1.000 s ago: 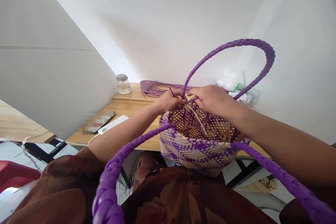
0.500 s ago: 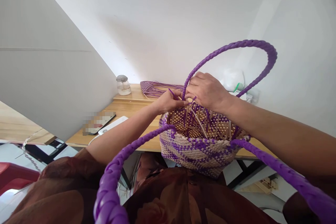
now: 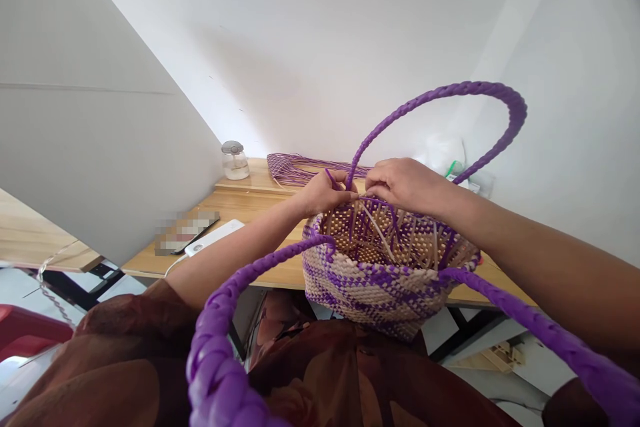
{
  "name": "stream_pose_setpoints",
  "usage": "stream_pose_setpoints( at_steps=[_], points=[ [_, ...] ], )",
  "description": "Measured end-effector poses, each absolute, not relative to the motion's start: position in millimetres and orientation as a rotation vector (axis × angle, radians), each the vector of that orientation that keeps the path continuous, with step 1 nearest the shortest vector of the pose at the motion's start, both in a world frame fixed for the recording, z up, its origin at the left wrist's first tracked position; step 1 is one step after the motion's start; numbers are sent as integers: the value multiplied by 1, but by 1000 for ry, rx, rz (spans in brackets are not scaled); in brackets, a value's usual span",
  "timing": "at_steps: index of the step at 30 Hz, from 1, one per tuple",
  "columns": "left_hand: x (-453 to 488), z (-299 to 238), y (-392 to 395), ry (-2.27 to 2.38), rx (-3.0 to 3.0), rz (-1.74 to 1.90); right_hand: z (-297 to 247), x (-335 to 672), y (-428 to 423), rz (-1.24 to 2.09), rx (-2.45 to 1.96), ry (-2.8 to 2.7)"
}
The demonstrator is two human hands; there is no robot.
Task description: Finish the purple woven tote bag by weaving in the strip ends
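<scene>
A woven basket (image 3: 375, 293) in purple and beige stands at the table's front edge, close to my body. Its far braided purple handle (image 3: 470, 88) arches up behind my hands, and the near handle (image 3: 285, 255) loops toward me. At the far rim, by the foot of the far handle, my left hand (image 3: 330, 192) pinches the rim and a purple strip (image 3: 331, 178) pokes up from it. My right hand (image 3: 400, 181) is curled with fingertips at the rim just beside it, on a purple strip (image 3: 375, 201). Loose strip ends hang inside the basket.
On the wooden table (image 3: 250, 203), a lidded jar (image 3: 235, 161) and a bundle of purple weaving strips (image 3: 300, 167) lie toward the wall. A phone (image 3: 197, 237) and a white power bank (image 3: 216, 238) with a cable are at left. A red stool (image 3: 30, 332) stands lower left.
My right hand has moved down and right, away from the handle's foot to the rim. The left hand keeps its pinch. The far handle has shifted slightly.
</scene>
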State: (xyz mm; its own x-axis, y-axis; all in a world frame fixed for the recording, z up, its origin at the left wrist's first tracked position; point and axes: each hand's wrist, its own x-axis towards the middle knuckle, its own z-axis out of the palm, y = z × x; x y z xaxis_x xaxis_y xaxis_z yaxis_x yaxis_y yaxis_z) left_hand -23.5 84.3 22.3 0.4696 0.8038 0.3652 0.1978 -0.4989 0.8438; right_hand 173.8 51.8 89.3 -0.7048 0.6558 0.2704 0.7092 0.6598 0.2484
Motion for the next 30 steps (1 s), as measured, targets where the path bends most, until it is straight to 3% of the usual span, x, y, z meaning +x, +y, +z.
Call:
stream_pose_setpoints(
  at_steps=[5,8,16,23,30],
  points=[
    [-25,21,83,787,1938,1029,86,160,53,-1059,-747,-2604],
    [-23,20,82,678,1959,1043,81,153,54,-1125,-811,-2489],
    [-18,17,84,684,1745,1047,94,162,41,-769,-1015,-2274],
    [-19,19,80,795,1702,1036,101,176,34,-116,-1564,-2456],
    [-19,17,79,800,1595,1033,97,169,31,304,-1500,-2585]
  ],
)
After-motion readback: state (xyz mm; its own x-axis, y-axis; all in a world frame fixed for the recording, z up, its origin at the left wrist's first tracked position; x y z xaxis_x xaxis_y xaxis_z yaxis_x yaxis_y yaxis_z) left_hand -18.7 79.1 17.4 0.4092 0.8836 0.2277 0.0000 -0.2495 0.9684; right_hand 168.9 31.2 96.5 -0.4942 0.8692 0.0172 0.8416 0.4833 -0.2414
